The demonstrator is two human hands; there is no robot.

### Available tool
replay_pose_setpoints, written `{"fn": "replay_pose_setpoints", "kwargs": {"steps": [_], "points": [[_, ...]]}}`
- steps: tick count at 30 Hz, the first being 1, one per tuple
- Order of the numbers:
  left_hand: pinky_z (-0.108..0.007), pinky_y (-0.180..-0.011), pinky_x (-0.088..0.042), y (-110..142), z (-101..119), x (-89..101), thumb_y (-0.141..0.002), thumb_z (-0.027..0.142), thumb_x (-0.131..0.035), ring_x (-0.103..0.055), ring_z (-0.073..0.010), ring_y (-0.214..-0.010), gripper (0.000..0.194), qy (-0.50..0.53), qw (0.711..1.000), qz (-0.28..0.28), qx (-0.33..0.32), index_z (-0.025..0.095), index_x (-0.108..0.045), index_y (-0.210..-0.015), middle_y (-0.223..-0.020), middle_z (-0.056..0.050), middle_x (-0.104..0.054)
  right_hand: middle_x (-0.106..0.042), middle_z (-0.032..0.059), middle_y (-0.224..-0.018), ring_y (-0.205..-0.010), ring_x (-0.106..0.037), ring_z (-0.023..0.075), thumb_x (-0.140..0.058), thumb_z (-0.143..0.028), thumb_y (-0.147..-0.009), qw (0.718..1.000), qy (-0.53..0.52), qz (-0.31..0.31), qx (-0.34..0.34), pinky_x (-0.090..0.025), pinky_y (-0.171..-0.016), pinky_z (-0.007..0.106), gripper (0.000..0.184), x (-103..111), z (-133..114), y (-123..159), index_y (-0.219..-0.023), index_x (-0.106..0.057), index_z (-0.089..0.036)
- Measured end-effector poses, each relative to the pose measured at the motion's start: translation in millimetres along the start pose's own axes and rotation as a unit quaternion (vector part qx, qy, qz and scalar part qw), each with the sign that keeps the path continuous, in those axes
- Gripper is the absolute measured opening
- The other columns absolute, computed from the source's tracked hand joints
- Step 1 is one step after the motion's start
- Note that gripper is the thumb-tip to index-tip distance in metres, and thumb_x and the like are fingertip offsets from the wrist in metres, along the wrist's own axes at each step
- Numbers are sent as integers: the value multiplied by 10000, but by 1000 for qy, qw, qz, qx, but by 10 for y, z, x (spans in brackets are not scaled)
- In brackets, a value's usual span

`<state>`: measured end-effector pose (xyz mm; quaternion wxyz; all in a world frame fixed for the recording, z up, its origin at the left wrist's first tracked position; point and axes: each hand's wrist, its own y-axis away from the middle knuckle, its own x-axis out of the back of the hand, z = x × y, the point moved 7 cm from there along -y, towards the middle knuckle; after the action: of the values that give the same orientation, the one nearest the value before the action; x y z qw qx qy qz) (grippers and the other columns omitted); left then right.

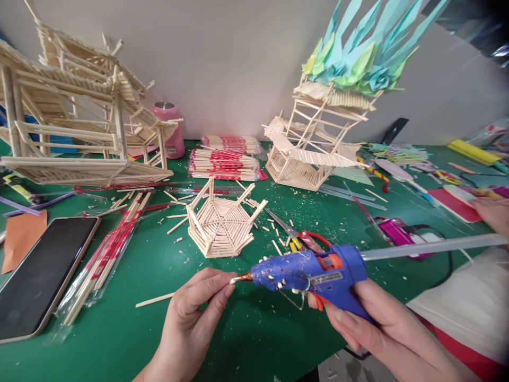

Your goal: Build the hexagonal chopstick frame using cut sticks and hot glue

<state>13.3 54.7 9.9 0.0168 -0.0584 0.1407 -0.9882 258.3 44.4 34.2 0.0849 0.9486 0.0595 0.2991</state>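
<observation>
My right hand [382,323] grips a blue hot glue gun [314,273] by its handle, a finger at the orange trigger, a clear glue stick [433,246] jutting from its back. The copper nozzle [243,277] touches a small piece of wooden stick pinched between the thumb and fingers of my left hand [194,313]. Just beyond the hands sits a hexagonal basket of wooden sticks [220,225] on the green mat [151,339].
A phone [40,276] and wrapped chopstick packs [103,260] lie left. Scissors [298,236] rest behind the gun. Stick models stand at back left [75,127] and back centre [310,143], the latter topped with paper. Another person's hand [495,212] shows at right.
</observation>
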Motion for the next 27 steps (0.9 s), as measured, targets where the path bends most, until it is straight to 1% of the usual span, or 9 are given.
{"fn": "replay_pose_setpoints", "kwargs": {"steps": [5, 8, 14, 18, 22, 27], "points": [[-144, -589, -509, -12, 6, 6, -767, 74, -590, -645, -105, -661, 241, -12, 1000, 4, -8, 260, -710, -861, -760, 3, -696, -570, 8, -546, -442, -483, 144, -559, -450, -796, 1000, -3, -15, -4, -450, -385, 237, 324, 6, -17, -14, -1019, -636, -228], [-133, -590, -503, -8, 4, 14, -766, 73, -593, -637, -93, -647, 236, -14, 1000, 7, -4, 262, -709, -844, -752, 10, -690, -582, 15, -554, -454, -493, 151, -575, -454, -782, 999, 1, -32, 1, -467, -401, 250, 323, -6, -26, -32, -997, -647, -224], [-143, -596, -506, -13, -18, -4, -767, 81, -600, -641, -103, -662, 224, -16, 1000, 3, 9, 263, -708, -843, -757, 2, -693, -588, 16, -569, -445, -485, 138, -558, -436, -802, 1000, 11, -20, 9, -454, -384, 225, 292, 4, -45, -26, -995, -649, -236], [-158, -605, -512, -18, -17, -18, -770, 94, -602, -641, -112, -664, 198, -8, 1000, -4, 18, 255, -704, -823, -754, -1, -691, -587, 8, -630, -472, -476, 117, -550, -415, -818, 998, 46, -40, 27, -456, -408, 195, 266, -6, -39, -43, -1026, -629, -270], [-150, -579, -504, -12, -9, 0, -762, 93, -611, -622, -101, -627, 178, -5, 1000, 1, 14, 242, -698, -802, -731, 4, -677, -555, -2, -610, -475, -464, 117, -538, -416, -826, 997, 56, -43, 25, -455, -410, 194, 307, 3, -15, -66, -1092, -601, -276], [-166, -605, -517, -2, -30, 0, -776, 106, -594, -645, -120, -667, 172, -10, 1000, -1, 12, 224, -704, -833, -766, -19, -702, -543, -1, -554, -456, -475, 136, -569, -417, -801, 999, 19, -25, 4, -449, -387, 222, 277, 26, 4, -22, -1011, -637, -251]]}}
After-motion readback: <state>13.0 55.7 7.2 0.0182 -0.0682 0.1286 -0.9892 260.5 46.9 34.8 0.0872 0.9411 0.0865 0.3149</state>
